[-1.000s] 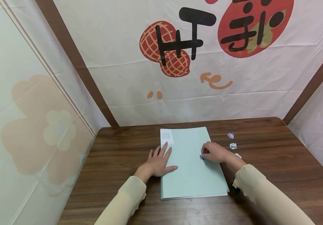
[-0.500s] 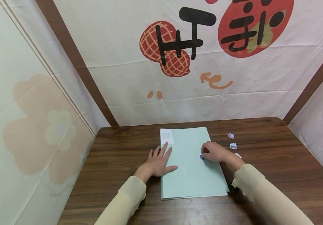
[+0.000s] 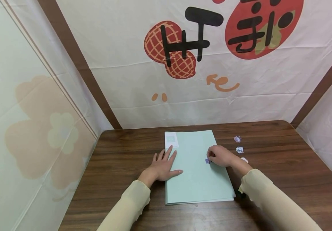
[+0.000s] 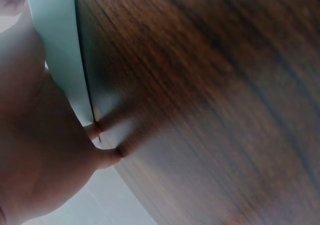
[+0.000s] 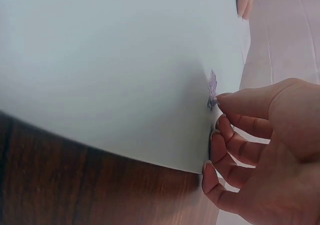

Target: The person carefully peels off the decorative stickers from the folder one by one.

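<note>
A pale green folder (image 3: 196, 186) lies on the wooden table, a white label (image 3: 175, 141) at its upper left corner. My left hand (image 3: 162, 168) rests spread on the folder's left edge, some fingers reaching past it onto the table. Over the right half of the folder, my right hand (image 3: 220, 156) pinches a small purple sticker (image 5: 212, 90) by its edge between thumb and index finger. In the right wrist view the sticker stands at or just above the folder's surface; whether it touches is unclear. The other right fingers are curled beside it.
To the right of the folder, a purple sticker (image 3: 237, 139), a bluish-white sticker (image 3: 239, 149) and a partly hidden pale sticker (image 3: 244, 159) lie in a column on the table (image 3: 281, 154). A dark object (image 3: 241, 193) shows under the right sleeve. A printed cloth (image 3: 131, 86) hangs behind.
The right fingers have shifted very slightly, and a little more of the purple sticker shows beside them. My left hand and the folder stay in place.
</note>
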Demonstrator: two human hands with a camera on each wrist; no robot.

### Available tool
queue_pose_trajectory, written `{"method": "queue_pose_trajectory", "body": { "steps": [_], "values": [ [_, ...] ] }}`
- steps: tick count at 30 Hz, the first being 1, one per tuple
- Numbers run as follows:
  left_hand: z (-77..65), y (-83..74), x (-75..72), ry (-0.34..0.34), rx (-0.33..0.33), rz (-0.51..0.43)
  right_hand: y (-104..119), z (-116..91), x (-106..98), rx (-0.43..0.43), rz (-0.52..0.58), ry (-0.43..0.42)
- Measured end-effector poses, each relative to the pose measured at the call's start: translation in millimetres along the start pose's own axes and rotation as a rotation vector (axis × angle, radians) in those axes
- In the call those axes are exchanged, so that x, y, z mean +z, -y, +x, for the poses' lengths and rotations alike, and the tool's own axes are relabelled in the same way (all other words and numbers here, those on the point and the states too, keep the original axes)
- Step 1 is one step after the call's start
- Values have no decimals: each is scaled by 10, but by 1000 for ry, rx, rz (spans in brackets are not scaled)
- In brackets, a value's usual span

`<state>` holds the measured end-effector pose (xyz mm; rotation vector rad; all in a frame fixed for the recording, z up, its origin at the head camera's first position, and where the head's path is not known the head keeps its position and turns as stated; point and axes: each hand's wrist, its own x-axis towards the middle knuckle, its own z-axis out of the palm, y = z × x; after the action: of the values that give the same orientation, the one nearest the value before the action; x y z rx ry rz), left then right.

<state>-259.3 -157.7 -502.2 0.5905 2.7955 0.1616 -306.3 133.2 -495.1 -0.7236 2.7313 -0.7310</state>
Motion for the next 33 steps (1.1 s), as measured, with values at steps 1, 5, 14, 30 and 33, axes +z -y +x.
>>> {"method": "queue_pose_trajectory", "body": {
  "steps": [1,5,14,30,33],
  "values": [
    [1,1,0,0,0,0,-6,0,1,0,-1,-3],
    [3,-4,2,2,-2,5,-22,-6,0,-7,-3,-7],
    [-6,-17,-7,9,-7,13,26,-57,-36,7,32,-2],
    [-19,-10,-18,-8,9,-6,60,-89,-59,14,48,-7],
    [-21,-14,-17,-9,9,1,60,-94,-59,10,53,-10]
  ]
}}
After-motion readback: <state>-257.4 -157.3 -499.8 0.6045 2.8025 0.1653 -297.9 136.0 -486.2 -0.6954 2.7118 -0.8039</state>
